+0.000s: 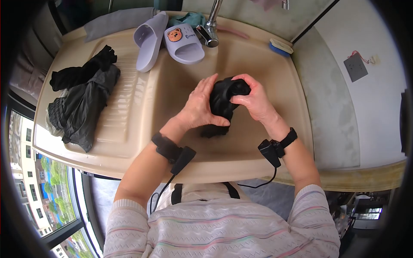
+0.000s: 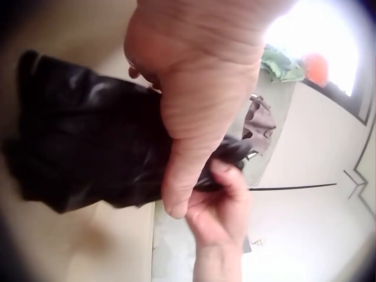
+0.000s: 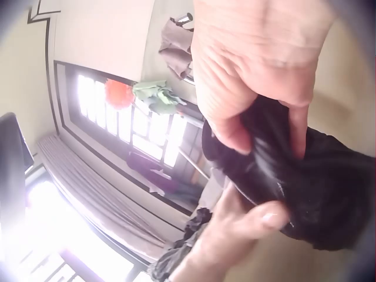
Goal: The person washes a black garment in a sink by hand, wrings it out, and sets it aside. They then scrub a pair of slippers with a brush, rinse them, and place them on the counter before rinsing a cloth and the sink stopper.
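Closest to lens: one pale knitted sweater with pastel stripes (image 1: 223,232), on the near side of the beige plastic sink (image 1: 241,165). Two black strap-on wrist cameras (image 1: 174,152), just above the sink's near rim. Over the sink basin: two hands, one crumpled black fabric garment (image 1: 223,101) between them. Left hand (image 1: 198,105) clenched round the garment's left side, thumb across its lower part. Right hand (image 1: 254,99) grasping its top, fingers curled in. Garment's lower end touching the sink floor or clear of it: cannot tell. On the sink's left draining board: two dark bunched garments (image 1: 81,103), one black, one grey-black. At the sink's far rim: two lilac rubber slippers (image 1: 185,45), one with a bear face; one chrome tap (image 1: 211,26); one teal cloth (image 1: 189,18). At the sink's far right corner: one blue scrubbing brush (image 1: 280,47).
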`<control>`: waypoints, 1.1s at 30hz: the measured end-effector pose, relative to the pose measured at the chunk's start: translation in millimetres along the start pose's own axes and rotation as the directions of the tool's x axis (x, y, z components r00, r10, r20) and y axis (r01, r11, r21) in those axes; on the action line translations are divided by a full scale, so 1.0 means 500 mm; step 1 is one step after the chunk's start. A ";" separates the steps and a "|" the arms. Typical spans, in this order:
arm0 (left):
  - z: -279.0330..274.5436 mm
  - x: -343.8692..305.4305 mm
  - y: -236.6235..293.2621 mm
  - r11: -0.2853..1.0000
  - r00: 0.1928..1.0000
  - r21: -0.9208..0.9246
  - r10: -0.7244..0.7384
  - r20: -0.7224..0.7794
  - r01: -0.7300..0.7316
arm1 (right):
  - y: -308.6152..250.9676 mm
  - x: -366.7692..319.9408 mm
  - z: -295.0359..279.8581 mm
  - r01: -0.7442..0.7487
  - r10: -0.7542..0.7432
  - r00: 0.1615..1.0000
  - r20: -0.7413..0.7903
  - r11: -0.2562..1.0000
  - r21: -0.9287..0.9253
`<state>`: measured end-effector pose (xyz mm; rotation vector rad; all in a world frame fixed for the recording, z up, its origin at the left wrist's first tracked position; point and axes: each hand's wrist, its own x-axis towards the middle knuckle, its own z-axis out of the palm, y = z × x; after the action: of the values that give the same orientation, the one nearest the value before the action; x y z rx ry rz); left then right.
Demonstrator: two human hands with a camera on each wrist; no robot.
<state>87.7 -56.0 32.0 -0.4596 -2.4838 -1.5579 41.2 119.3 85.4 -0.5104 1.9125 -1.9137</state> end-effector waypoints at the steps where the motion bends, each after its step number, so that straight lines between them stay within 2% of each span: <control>1: 0.010 0.002 0.004 0.999 0.999 0.025 0.033 0.031 -0.033 | -0.007 -0.001 0.010 0.001 -0.001 1.000 -0.007 1.000 0.001; 2: 0.016 0.005 0.006 0.998 0.998 -0.027 0.055 -0.040 -0.056 | -0.013 -0.001 0.020 -0.014 0.016 0.999 -0.032 0.997 0.079; 3: 0.019 0.006 0.008 0.998 0.998 -0.031 0.057 -0.032 -0.058 | -0.018 -0.003 0.030 -0.028 0.038 0.998 -0.058 0.987 0.158; 4: 0.015 0.007 0.019 0.988 0.998 -0.148 -0.041 -0.039 0.035 | -0.023 -0.005 0.042 -0.031 0.046 0.997 -0.060 0.972 0.234; 5: 0.014 0.008 0.026 0.957 0.989 -0.261 -0.141 -0.036 0.127 | -0.029 -0.005 0.059 -0.030 0.046 0.997 -0.067 0.972 0.232; 6: 0.023 0.006 0.016 0.965 0.979 -0.249 -0.130 -0.159 0.088 | -0.034 -0.005 0.079 -0.024 0.043 0.996 -0.074 0.971 0.239; 7: 0.024 0.005 0.005 0.965 0.979 -0.249 -0.127 -0.157 0.085 | -0.036 -0.005 0.088 -0.018 0.039 0.996 -0.080 0.969 0.246; 8: 0.020 0.005 -0.006 0.935 0.981 -0.333 -0.164 -0.101 0.122 | -0.030 -0.002 0.082 -0.037 0.029 0.999 0.033 0.964 0.263; 9: 0.020 0.005 -0.016 0.898 0.980 -0.410 -0.195 -0.042 0.161 | -0.030 0.002 0.071 -0.033 0.026 0.999 0.030 0.964 0.263; 10: 0.017 0.005 -0.009 0.848 0.973 -0.495 -0.230 -0.020 0.190 | -0.034 0.005 0.051 -0.013 0.000 0.993 0.118 0.994 0.111; 11: 0.012 0.008 -0.006 0.849 0.974 -0.494 -0.226 -0.021 0.186 | -0.040 0.011 0.028 0.021 -0.011 0.977 0.211 0.999 -0.045; 12: 0.007 0.010 -0.006 0.797 0.977 -0.573 -0.209 0.034 0.190 | -0.048 0.018 -0.003 0.075 -0.014 0.947 0.322 0.981 -0.178; 13: 0.003 0.010 -0.005 0.736 0.978 -0.647 -0.189 0.086 0.199 | -0.051 0.018 -0.035 0.074 -0.012 0.946 0.325 0.981 -0.182; 14: -0.007 0.010 0.009 0.734 0.979 -0.650 -0.190 0.080 0.196 | -0.054 0.017 -0.066 0.060 0.023 0.963 0.270 0.954 -0.295; 15: -0.019 0.008 0.027 0.662 0.959 -0.694 -0.211 0.188 0.282 | -0.049 0.015 -0.083 0.038 0.050 0.977 0.207 0.915 -0.402; 16: -0.027 0.010 0.042 0.588 0.931 -0.722 -0.217 0.294 0.365 | -0.043 0.012 -0.078 0.021 0.078 0.975 0.206 0.898 -0.439; 17: -0.025 0.012 0.049 0.590 0.932 -0.722 -0.212 0.294 0.362 | -0.042 0.012 -0.060 0.024 0.074 0.976 0.205 0.897 -0.441; 19: -0.018 0.000 0.061 0.491 0.914 -0.773 -0.164 0.371 0.402 | -0.036 0.017 0.002 0.302 -0.174 0.884 0.433 0.921 -0.246; 20: -0.022 -0.010 0.068 0.476 0.911 -0.778 -0.176 0.372 0.410 | -0.043 0.014 0.036 0.364 -0.265 0.878 0.399 0.911 -0.197; 21: -0.021 -0.015 0.060 0.475 0.908 -0.775 -0.182 0.377 0.417 | -0.047 0.015 0.050 0.360 -0.264 0.880 0.396 0.913 -0.191; 23: -0.011 -0.020 0.030 0.377 0.804 -0.711 -0.313 0.505 0.593 | -0.052 0.018 0.067 0.219 -0.093 0.903 0.419 0.940 -0.262; 24: 0.005 -0.014 0.018 0.444 0.829 -0.701 -0.341 0.444 0.558 | -0.032 0.020 0.077 0.269 -0.189 0.938 0.291 0.926 -0.264; 25: 0.010 -0.006 0.024 0.440 0.831 -0.706 -0.340 0.440 0.554 | -0.021 0.026 0.083 0.267 -0.185 0.937 0.297 0.926 -0.267; 27: 0.012 0.002 0.035 0.643 0.897 -0.633 -0.380 0.225 0.431 | 0.003 0.036 0.096 0.253 -0.256 0.965 0.060 0.844 -0.474; 28: 0.027 0.004 0.009 0.689 0.895 -0.584 -0.410 0.175 0.430 | 0.020 0.044 0.105 0.219 -0.260 0.965 -0.027 0.861 -0.460; 29: 0.028 0.006 -0.001 0.692 0.896 -0.581 -0.407 0.175 0.428 | 0.036 0.051 0.112 0.222 -0.265 0.964 -0.029 0.860 -0.459; 31: 0.024 0.006 -0.013 0.767 0.869 -0.439 -0.490 0.070 0.468 | 0.054 0.059 0.119 0.180 -0.293 0.948 -0.126 0.818 -0.547; 32: 0.025 0.004 -0.016 0.817 0.879 -0.370 -0.477 -0.004 0.442 | 0.048 0.056 0.116 0.120 -0.213 0.972 -0.096 0.809 -0.576; 33: 0.025 0.004 -0.020 0.818 0.879 -0.365 -0.476 0.005 0.445 | 0.056 0.051 0.103 0.114 -0.211 0.972 -0.105 0.812 -0.573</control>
<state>82.7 -48.5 18.4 0.1984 -2.3570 -2.1741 46.1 62.2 57.5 -0.7214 2.6376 -1.4857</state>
